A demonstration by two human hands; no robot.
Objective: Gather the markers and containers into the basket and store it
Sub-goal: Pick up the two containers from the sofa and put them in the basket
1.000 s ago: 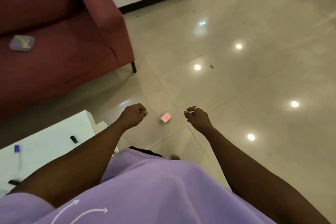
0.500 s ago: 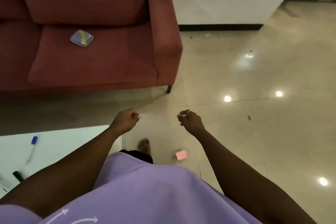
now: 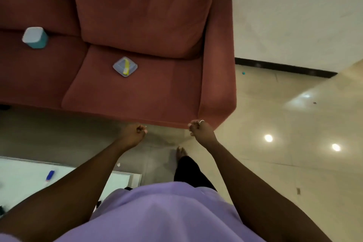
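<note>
a person stands before a red sofa, both arms held out. the left hand and right hand are each curled into a loose fist and appear to carry nothing. 2 containers rest on the seat: a flat clear container with something yellow inside sits near the back of the right cushion, and a teal container with a pale lid stands at the back edge of the left cushion. a blue-capped marker lies on the white table at the lower left corner. no basket is in view, so gathering seems barely begun, with storing yet to come.
</note>
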